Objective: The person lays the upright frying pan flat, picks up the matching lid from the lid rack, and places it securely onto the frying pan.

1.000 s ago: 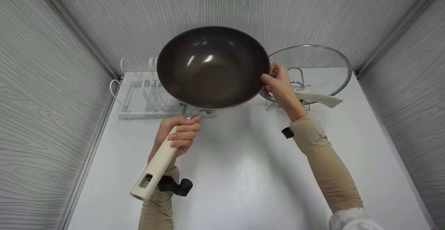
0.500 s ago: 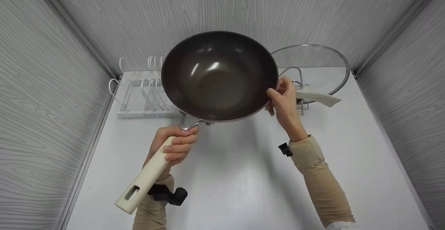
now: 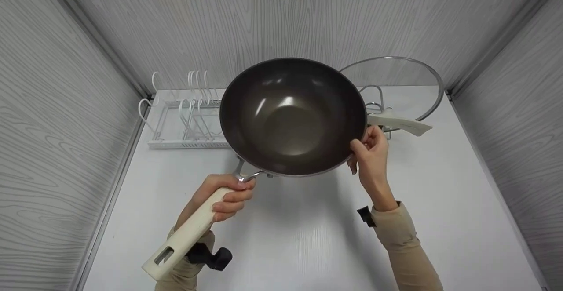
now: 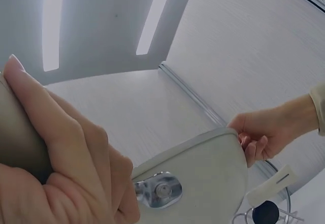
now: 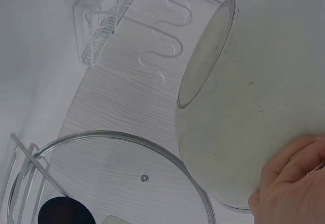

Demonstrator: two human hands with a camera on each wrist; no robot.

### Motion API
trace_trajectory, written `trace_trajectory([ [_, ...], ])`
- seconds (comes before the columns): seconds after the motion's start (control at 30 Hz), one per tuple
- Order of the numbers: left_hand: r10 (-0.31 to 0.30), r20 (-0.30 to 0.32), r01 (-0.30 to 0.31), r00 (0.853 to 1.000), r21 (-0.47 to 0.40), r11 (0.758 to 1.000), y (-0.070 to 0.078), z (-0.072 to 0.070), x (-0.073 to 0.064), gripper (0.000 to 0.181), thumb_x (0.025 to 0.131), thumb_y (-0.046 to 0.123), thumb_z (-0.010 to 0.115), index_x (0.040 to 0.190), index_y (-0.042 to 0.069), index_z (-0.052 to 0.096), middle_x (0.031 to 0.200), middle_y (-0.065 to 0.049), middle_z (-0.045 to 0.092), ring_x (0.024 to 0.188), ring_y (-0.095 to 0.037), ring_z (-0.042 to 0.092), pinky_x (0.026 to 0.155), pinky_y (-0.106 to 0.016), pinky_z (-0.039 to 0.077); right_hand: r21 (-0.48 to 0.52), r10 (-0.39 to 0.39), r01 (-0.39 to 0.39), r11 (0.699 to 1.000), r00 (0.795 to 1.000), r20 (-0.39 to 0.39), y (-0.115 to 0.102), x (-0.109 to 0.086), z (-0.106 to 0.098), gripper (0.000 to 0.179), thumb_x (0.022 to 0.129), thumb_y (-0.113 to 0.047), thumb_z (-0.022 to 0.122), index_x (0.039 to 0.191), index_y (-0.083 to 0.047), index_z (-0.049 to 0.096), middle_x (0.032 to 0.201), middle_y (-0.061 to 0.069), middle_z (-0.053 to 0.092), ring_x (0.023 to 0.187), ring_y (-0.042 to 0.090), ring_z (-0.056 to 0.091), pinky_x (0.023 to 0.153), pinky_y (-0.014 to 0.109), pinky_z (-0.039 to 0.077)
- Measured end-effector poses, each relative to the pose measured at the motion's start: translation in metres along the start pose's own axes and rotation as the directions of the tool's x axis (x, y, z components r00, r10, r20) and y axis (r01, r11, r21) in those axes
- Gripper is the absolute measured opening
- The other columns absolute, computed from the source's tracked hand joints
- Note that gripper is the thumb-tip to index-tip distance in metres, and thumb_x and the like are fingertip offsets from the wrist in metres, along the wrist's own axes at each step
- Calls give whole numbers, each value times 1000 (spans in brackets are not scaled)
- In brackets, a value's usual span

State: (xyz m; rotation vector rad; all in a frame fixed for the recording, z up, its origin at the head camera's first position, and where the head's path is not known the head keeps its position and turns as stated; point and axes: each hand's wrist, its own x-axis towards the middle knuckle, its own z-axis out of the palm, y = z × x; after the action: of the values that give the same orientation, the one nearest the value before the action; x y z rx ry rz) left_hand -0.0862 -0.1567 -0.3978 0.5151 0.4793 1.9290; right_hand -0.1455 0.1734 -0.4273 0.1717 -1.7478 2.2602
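A wok (image 3: 290, 119) with a dark inside and a cream outside (image 5: 254, 97) is held up over the table, its hollow turned toward the head camera. My left hand (image 3: 228, 196) grips its cream handle (image 3: 189, 234) close to the metal bracket (image 4: 161, 189). At the wok's right rim, my right hand (image 3: 371, 159) pinches the edge, thumb on the inside and fingers behind. Just beyond that hand stands a glass lid (image 3: 433, 102) with a metal rim, propped upright in a small wire stand (image 3: 374, 89). A cream handle-like piece (image 3: 404, 123) juts out in front of the lid.
A white wire rack (image 3: 176, 143) with upright loops stands at the back left, partly covered by the wok. Wood-grain panels (image 3: 281, 14) close off the back and both sides of the white table (image 3: 303, 238).
Both hands have brought the wok nearer to me and somewhat to the right, uncovering more of the white rack. The grip on handle and rim stays the same. The lid and rack have not moved.
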Motion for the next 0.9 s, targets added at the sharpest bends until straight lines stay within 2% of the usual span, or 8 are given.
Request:
trace_trajectory([
  [0.07,-17,-7,18,1000,58,998,-2,-1,-1,26,98,5,17,91,8,42,63,3,28,45,-1,45,43,-13,47,-8,-5,4,1000,1000,-25,1,-9,-4,17,79,11,49,81,-2,38,57,4,40,31,13,39,25,26,28],
  [0.13,-34,-14,35,999,79,996,-4,-2,-2,28,97,5,14,92,8,42,64,3,29,46,0,46,42,-13,46,-8,-5,4,1000,999,-51,1,-18,-7,17,78,12,49,79,-1,37,55,4,40,30,13,39,24,26,28],
  [0.37,-63,-46,67,997,82,994,-12,-7,-1,29,97,5,15,93,8,43,64,4,31,45,0,47,41,-12,45,-14,12,-14,1000,995,-100,1,-44,-19,17,77,16,45,78,4,32,55,5,39,29,15,39,24,27,27],
  [0.6,-90,-88,99,992,95,991,-17,-14,1,30,97,4,15,96,6,45,64,4,33,44,1,46,39,-13,43,-44,27,-35,998,986,-164,4,-66,-28,17,79,17,45,79,4,34,58,6,41,31,16,42,24,27,30],
  [0.9,-160,-106,160,981,-5,987,-25,-23,6,30,99,10,15,94,6,44,63,4,31,42,0,43,38,-13,43,-49,74,-85,995,978,-193,16,-86,-39,19,79,19,43,79,4,32,62,7,40,32,17,45,28,26,37],
])
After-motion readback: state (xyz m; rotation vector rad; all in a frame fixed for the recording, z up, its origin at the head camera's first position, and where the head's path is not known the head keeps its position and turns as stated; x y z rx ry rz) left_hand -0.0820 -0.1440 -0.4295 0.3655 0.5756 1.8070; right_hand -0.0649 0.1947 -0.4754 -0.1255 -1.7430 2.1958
